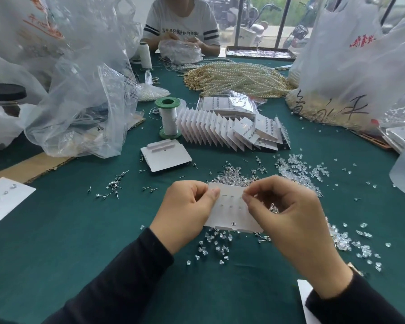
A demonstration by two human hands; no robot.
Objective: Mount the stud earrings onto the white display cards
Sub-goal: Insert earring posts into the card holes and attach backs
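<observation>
The left hand [185, 206] grips the left edge of the white card [232, 213], thumb on top and fingers curled underneath. The right hand [288, 213] pinches thumb and forefinger together on the card's upper right edge, its other fingers loosely curled. Anything tiny between those tips is too small to see. Loose stud earrings [234, 177] lie just beyond the fingers, partly hidden by the card.

Black-sleeved forearms [126, 277] reach in from the lower edge and converge over the tabletop. The left hand [185, 206] grips the left side of a white display card [229, 213], thumb on top. The right hand [290, 218], fingers curled, pinches thumb and forefinger at the card's upper right.
</observation>
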